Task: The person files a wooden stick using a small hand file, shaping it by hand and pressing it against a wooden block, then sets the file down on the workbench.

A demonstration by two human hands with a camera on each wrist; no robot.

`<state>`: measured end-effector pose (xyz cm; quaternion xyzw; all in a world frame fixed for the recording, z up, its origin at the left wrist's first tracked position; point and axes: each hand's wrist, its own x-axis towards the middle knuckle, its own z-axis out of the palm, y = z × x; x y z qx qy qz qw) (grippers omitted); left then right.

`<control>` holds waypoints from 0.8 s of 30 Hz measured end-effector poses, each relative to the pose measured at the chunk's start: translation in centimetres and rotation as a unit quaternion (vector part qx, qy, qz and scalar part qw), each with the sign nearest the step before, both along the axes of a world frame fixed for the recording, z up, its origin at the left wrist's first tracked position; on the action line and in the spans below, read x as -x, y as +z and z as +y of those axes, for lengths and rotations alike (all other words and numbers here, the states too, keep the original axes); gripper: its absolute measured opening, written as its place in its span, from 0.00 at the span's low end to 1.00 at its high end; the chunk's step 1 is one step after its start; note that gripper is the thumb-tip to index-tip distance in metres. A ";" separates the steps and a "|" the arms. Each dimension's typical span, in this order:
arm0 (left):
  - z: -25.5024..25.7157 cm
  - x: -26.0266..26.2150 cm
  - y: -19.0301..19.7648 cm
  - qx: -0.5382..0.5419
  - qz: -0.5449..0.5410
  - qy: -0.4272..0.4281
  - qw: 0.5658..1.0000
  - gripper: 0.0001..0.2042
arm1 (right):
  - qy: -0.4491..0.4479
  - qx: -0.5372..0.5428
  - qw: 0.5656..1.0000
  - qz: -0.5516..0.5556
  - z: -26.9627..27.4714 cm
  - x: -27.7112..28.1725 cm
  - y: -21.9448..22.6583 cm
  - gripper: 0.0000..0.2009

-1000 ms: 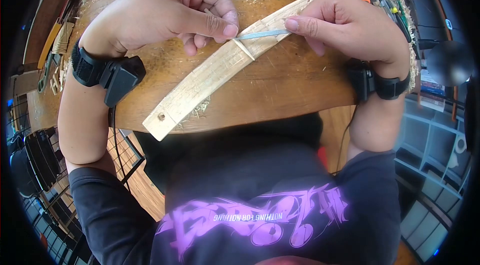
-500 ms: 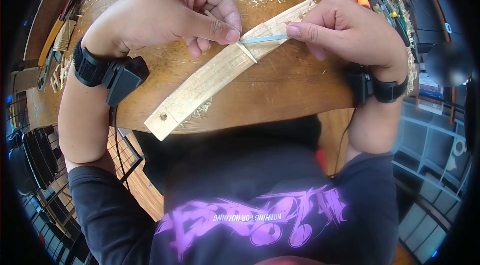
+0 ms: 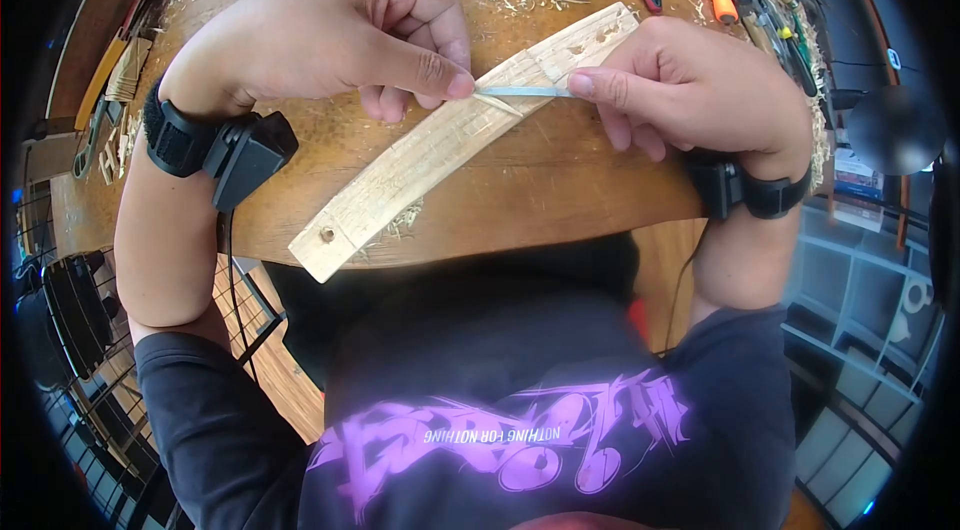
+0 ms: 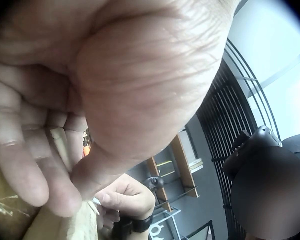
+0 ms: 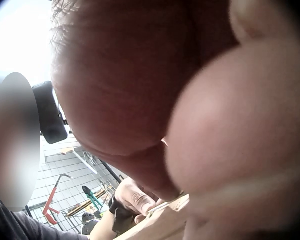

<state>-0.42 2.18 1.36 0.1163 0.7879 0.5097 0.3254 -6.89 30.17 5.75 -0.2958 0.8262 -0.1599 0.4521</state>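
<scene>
A wooden worktop (image 3: 520, 205) scattered with shavings carries a long, curved wooden piece (image 3: 400, 165), its holed end at the near edge, left of centre, the rest slanting toward the far right corner, passing under both hands. The left hand (image 3: 345, 40), fingers curled, pinches a thin wooden stick (image 3: 498, 105) over the piece's middle; the right hand (image 3: 695, 85) pinches a narrow grey strip (image 3: 525, 91) that reaches the left fingertips.

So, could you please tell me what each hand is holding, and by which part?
The right hand pinches a narrow grey strip by one end; the left hand pinches a thin wooden stick partway along.
</scene>
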 end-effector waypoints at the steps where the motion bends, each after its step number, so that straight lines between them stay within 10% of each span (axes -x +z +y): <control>1: 0.0 0.0 0.1 -0.001 0.000 0.000 1.000 0.07 | 0.009 0.008 1.000 0.001 0.0 -0.1 0.0 0.33; 13: -0.2 -0.2 1.0 0.004 -0.006 -0.031 0.999 0.03 | 0.086 0.083 0.987 0.111 0.2 -2.3 -0.5 0.21; 24: -0.2 -0.7 0.9 -0.007 0.010 -0.032 0.999 0.02 | -0.093 0.214 0.959 0.162 2.6 -7.3 -4.4 0.20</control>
